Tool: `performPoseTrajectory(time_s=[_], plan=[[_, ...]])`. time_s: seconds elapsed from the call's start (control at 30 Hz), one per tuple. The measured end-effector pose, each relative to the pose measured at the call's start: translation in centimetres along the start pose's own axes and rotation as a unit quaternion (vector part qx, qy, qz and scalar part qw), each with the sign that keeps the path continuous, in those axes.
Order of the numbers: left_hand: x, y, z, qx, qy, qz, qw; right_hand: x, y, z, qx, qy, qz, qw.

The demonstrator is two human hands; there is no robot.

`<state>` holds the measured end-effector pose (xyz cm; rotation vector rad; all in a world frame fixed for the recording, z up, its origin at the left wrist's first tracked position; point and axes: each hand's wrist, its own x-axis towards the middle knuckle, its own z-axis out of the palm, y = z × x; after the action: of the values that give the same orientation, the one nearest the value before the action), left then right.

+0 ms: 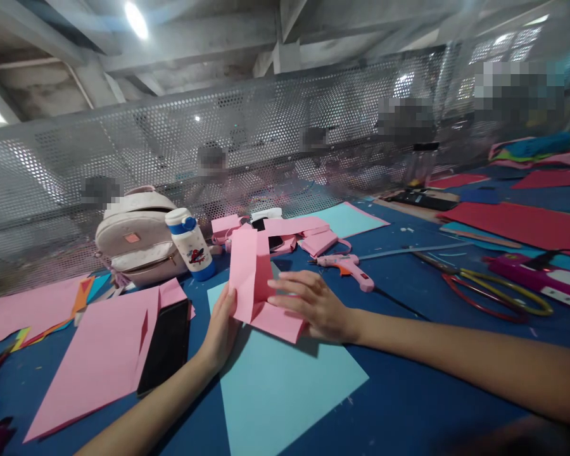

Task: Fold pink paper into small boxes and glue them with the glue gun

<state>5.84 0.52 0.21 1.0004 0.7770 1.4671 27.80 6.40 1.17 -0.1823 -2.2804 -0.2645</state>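
Both hands hold a folded piece of pink paper (245, 272), its panels standing up at angles like part of a box. My left hand (224, 324) grips its left side near the bottom, thumb on the front. On the other side, my right hand (316, 304) has its fingers curled over the right flap, with the thumb hidden. Beneath them lies a light blue sheet (289, 392) on the blue table (389, 405). A pink glue gun (349, 266) rests to the right of my right hand, its cord trailing toward my forearm.
Left of my hands are a black phone (166, 345) and pink sheets (95, 354). A white backpack (133, 237) and a water bottle (190, 247) stand behind. Scissors (484, 291), a purple power strip (541, 278) and red sheets (522, 225) lie right. A perforated metal screen (266, 139) borders the table.
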Motion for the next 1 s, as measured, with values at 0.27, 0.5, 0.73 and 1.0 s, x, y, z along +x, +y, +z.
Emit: performPoseTrajectory(time_s=[0.27,0.5,0.73,1.0], plan=[[-0.2,-0.2,-0.2,0.052,0.012,-0.005,0.999,-0.4,1.4,0.7,0.168,-0.047,0.134,0.975],[-0.9,0.4,0.0,0.192,0.025,0.070,0.978,-1.0,1.5,1.6,0.141,-0.044,0.035,0.988],[-0.7,0.3,-0.2,0.230,0.011,0.087,0.969,0.5,0.6,0.9,0.179,-0.132,0.041,0.974],[-1.4,0.5,0.1,0.336,-0.035,0.148,0.930,0.7,-0.7,0.7,0.234,-0.203,0.066,0.948]])
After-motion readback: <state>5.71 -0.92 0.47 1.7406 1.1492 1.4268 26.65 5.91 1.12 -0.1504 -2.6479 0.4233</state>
